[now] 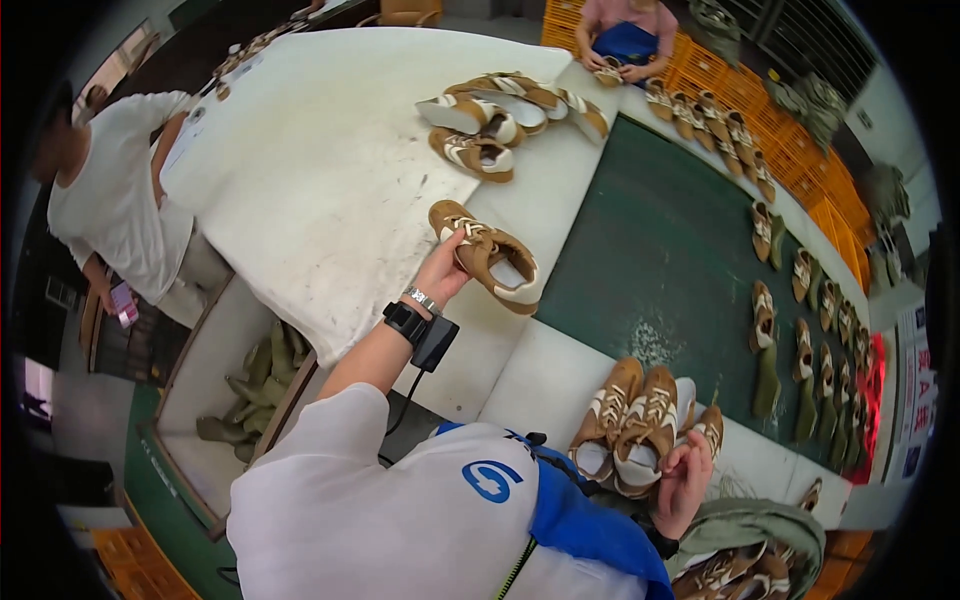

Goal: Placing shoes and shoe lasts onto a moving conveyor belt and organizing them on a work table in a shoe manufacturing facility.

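My left hand [445,268] is closed on a brown suede sneaker [487,252] with white stripes and laces, raised over the white tabletop with its heel toward the right. My right hand [684,478] is at the lower right, its fingers loosely bent and apart beside a group of matching sneakers [645,420]. Another brown sneaker [711,428] shows just behind its fingertips; whether they touch it is hard to see. Farther up the table lies a pile of the same sneakers [478,118], some on their sides.
A dark green conveyor belt [640,250] carries sneakers and green shoe lasts [766,383] along its far side. A bin of lasts [262,385] stands at left, a cloth-lined container of shoes [750,530] at lower right. One co-worker [125,200] stands left; another [628,40] handles a shoe.
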### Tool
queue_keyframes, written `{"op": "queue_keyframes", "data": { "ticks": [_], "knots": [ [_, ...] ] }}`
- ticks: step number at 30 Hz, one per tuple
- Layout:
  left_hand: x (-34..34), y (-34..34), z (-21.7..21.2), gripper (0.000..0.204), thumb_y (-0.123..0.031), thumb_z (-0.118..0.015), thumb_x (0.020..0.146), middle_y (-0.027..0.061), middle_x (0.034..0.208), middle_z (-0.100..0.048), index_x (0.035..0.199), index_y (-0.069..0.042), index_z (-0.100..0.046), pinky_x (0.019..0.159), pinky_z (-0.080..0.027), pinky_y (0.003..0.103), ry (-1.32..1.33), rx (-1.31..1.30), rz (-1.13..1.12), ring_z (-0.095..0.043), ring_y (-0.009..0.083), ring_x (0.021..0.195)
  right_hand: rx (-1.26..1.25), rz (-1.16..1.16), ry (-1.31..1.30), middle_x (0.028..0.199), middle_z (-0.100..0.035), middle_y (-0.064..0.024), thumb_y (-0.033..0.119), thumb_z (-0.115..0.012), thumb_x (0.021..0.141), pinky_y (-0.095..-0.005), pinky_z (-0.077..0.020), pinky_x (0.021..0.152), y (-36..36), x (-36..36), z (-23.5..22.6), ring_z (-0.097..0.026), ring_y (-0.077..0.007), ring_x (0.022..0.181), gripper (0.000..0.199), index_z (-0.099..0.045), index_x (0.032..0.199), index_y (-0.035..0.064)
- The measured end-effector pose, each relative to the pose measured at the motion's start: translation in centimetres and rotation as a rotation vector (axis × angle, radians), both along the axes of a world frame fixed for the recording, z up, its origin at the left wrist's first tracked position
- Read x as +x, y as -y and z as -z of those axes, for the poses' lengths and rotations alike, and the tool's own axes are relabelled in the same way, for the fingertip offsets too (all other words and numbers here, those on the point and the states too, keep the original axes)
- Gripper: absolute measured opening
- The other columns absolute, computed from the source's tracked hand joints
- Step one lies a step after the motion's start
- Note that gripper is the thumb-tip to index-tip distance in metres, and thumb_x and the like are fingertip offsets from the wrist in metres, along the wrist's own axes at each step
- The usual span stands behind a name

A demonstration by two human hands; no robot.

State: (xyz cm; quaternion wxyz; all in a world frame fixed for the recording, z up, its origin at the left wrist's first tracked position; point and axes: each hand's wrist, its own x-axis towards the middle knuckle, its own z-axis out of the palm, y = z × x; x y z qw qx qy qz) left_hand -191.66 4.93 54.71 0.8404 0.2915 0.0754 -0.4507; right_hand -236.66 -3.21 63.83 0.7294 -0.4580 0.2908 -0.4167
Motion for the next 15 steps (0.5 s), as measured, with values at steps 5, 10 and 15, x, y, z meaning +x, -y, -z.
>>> {"op": "queue_keyframes", "data": {
  "ticks": [5,10,15],
  "knots": [
    [9.1,-2.6,7.4,0.068,-0.040,-0.063,0.077,0.0103,0.126,-0.039,0.125,-0.008,-0.029,0.089,-0.035,0.054,0.130,0.387,-0.243,-0.040,0.0292,0.115,-0.032,-0.070,-0.087,0.067,-0.052,-0.0064,0.012,-0.047,0.089,-0.0209,-0.0388,0.054,0.5,3.1,-0.6,-0.047,-0.0113,0.057,0.023,-0.048,0.107,-0.0016],
    [2.9,-0.3,4.9,0.091,-0.022,-0.060,0.079,0.0059,0.137,-0.022,0.137,-0.028,0.009,0.086,-0.039,0.054,0.281,0.553,-0.070,-0.033,0.0280,0.118,0.010,0.006,-0.183,0.065,-0.053,-0.0054,0.008,-0.049,0.087,-0.0207,-0.0394,0.052,0.0,3.1,0.4,-0.049,-0.0112,0.056,0.019,-0.052,0.103,-0.0001],
    [9.4,4.9,7.5,0.069,-0.011,-0.055,0.079,0.0062,0.120,-0.039,0.132,-0.022,-0.012,0.079,-0.043,0.046,0.450,0.548,-0.144,-0.042,0.0232,0.105,0.006,0.017,-0.248,0.064,-0.051,-0.0065,0.010,-0.047,0.088,-0.0215,-0.0397,0.053,-0.5,3.6,0.3,-0.048,-0.0120,0.056,0.021,-0.050,0.105,-0.0019]
  ]
}}
